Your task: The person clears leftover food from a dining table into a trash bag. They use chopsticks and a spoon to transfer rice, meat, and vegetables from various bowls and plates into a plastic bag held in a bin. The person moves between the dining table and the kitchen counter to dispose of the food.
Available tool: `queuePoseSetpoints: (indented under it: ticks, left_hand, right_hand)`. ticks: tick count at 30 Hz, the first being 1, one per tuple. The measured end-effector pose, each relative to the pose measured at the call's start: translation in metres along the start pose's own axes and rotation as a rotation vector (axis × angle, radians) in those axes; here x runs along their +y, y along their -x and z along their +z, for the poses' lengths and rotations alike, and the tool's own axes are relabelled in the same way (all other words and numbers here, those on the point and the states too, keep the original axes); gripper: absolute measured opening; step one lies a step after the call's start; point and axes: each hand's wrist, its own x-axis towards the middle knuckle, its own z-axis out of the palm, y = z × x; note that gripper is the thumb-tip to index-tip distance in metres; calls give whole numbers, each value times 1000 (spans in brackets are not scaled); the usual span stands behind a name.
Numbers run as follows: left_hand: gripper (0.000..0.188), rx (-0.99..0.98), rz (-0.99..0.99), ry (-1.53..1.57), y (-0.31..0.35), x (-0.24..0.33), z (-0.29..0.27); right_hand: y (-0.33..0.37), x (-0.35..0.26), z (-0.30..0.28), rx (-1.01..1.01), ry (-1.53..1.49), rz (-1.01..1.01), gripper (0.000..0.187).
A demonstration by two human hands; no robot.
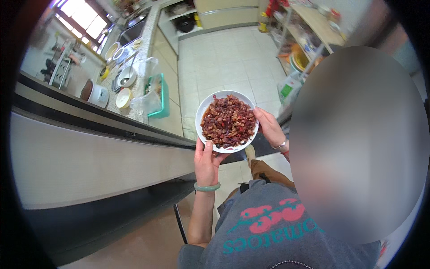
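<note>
Both hands support a white plate (199, 117) in front of my body. Chopped reddish-brown cooked food with red bits (227, 120) covers most of it, in dark sauce. My left hand (207, 165), with a pale green bangle at its wrist, grips the near left rim, thumb on top and fingers underneath. On the right side, my right hand (270, 127) clasps the rim; a bracelet circles that wrist. The fingers below the plate are partly hidden.
A sliding door panel (107, 150) stands close at my left. Behind it, a speckled counter (139, 117) carries bowls and a ladle; a green bin (165, 96) hangs from its edge. A loaded shelf rack (309, 22) stands right. A large blur hides the lower right.
</note>
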Motion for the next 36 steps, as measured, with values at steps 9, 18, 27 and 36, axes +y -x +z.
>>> queuePoseSetpoints:
  ticks: [9, 18, 27, 36]
  left_hand:
    - [40, 270, 242, 106, -109, 47, -5]
    - [40, 490, 395, 213, -238, 106, -73]
    - [42, 696, 434, 326, -349, 147, -155]
    - [39, 942, 341, 499, -398, 111, -182]
  right_hand:
    - [-200, -16, 46, -327, 303, -161, 43]
    - [-379, -6, 156, -586, 354, -177, 42]
    - [-529, 41, 251, -821, 389, -34, 45]
    - [-598, 102, 267, -1016, 626, 348, 43]
